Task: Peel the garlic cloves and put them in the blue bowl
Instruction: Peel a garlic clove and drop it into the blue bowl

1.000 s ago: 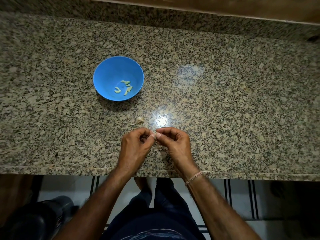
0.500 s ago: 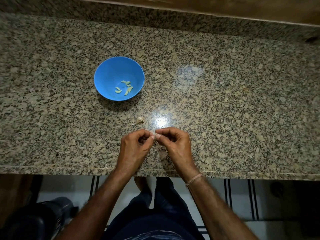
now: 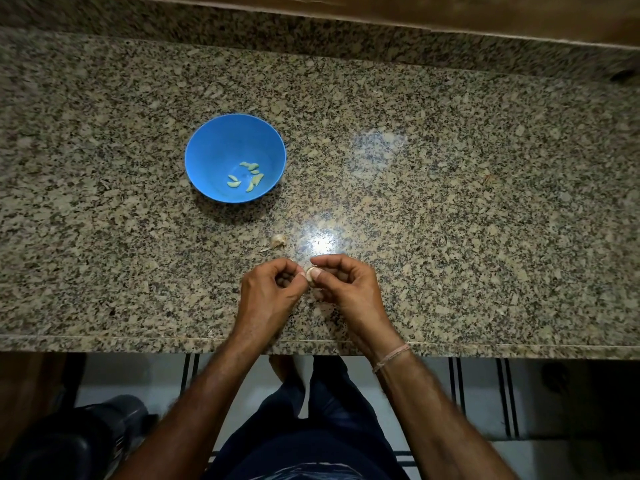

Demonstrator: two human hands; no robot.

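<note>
Your left hand [image 3: 268,292]: held low over the near edge of the worktop [image 3: 450,202]; its fingers [image 3: 287,266] are curled in, thumb and forefinger tips meeting at the garlic clove [image 3: 310,273], most likely nipping the skin to pull it away.
Your right hand [image 3: 349,289]: mirrors the left; its fingers [image 3: 330,260] are curled and pinch the clove from the other side, steadying it so the left can work.
Garlic clove: caught between both sets of fingertips, above the worktop and well apart from the bowl. How much skin is left on it is too small to tell.
Blue bowl [image 3: 207,147]: stands further back and to your left, within reach of the left hand, so a finished clove is a short carry.
Peeled cloves [image 3: 249,176]: a few pale pieces lie loose at the bottom of the bowl, so the task looks partly done.
Garlic piece [image 3: 278,240]: small and pale, lying on the worktop between your hands and the bowl; whether it is shed skin or an unpeeled clove, you cannot tell from here.
Step in hand: stripping this clove.
</note>
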